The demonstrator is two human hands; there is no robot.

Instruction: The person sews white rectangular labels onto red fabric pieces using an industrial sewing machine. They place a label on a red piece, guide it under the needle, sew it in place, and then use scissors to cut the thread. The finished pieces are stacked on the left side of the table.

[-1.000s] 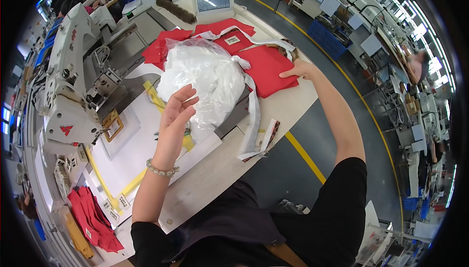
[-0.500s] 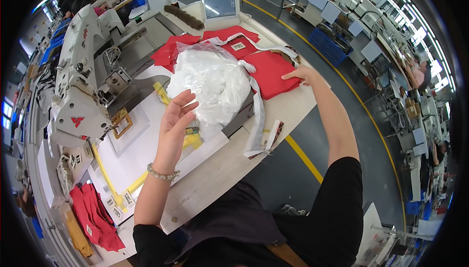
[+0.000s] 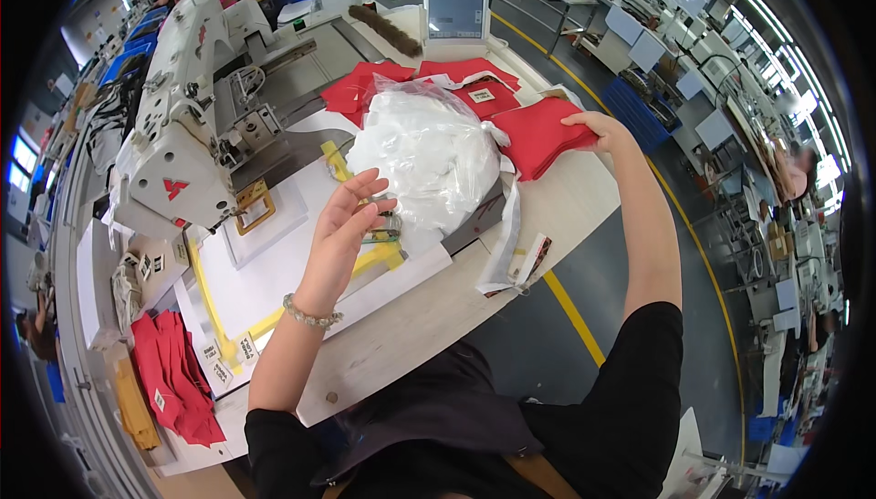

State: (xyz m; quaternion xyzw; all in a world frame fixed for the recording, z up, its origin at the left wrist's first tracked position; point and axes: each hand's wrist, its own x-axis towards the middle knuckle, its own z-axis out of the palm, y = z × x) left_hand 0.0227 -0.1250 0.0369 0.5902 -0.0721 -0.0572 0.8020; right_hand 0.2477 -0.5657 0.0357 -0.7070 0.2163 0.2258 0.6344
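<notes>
My right hand (image 3: 599, 131) pinches the right edge of a stack of red fabric pieces (image 3: 540, 137), thumb on top, and that edge is raised a little. The fingers under the stack are hidden. My left hand (image 3: 351, 214) is empty, fingers apart, above the white and yellow sewing template (image 3: 274, 266). Just beyond it sits a clear plastic bag (image 3: 424, 157) full of white material, knotted on its right side. More red fabric pieces (image 3: 365, 88) lie behind the bag, one with a small pale label (image 3: 481, 95).
A white industrial sewing machine head (image 3: 178, 148) stands at the left. A control screen (image 3: 456, 6) rises at the back. White strips (image 3: 504, 244) hang near the table's right edge. Labelled red pieces (image 3: 173, 380) and a folded yellow piece (image 3: 135, 403) lie at lower left.
My right hand has closed on the red fabric stack and lifted its right edge. My left hand stays open near the bag. The whole view has shifted slightly.
</notes>
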